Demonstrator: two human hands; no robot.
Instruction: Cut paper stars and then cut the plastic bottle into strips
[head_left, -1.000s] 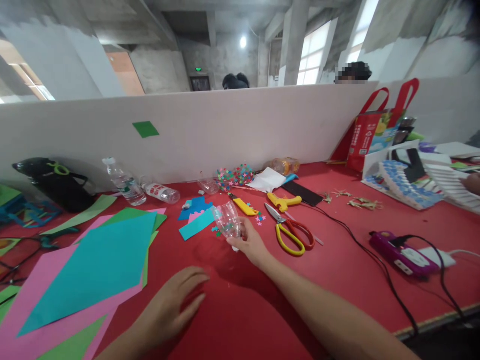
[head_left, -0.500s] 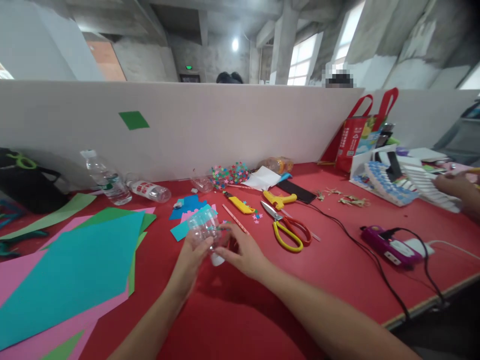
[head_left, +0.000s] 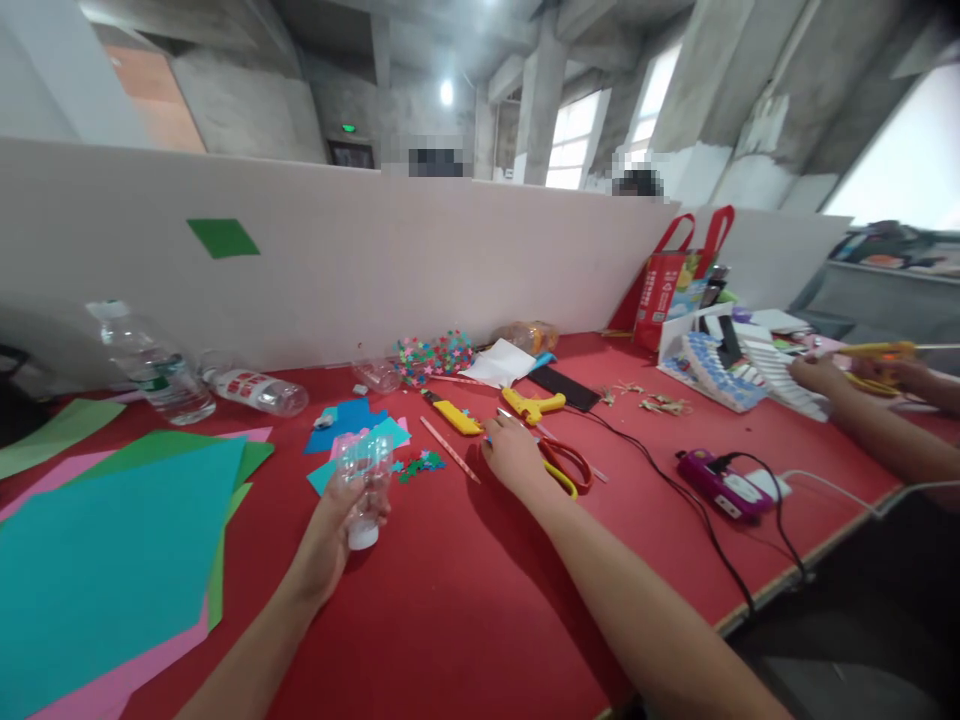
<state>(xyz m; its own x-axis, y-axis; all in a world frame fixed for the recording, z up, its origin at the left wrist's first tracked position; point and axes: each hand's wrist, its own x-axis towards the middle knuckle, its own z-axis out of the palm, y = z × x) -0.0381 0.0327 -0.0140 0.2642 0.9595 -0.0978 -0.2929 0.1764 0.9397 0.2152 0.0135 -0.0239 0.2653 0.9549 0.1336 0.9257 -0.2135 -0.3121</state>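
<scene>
My left hand is wrapped round a clear plastic bottle, tilted with its white cap end toward me. Blue and pink paper scraps lie behind the bottle. My right hand reaches down to the table, fingers bent together; whatever is between the fingertips is hidden. It partly covers scissors with one red and one yellow handle. Left of it are a pink patterned stick, a yellow utility knife and small star confetti. A yellow glue gun lies just beyond.
Stacked coloured paper covers the left side, with bottles behind it. A purple power strip with black cables sits at right. Another person's hand is near a yellow glue gun. A white partition runs along the back.
My right hand has let go of the bottle and moved right, over the scissors. My left hand alone now holds the bottle. The view has turned right, showing more of the other person's arms.
</scene>
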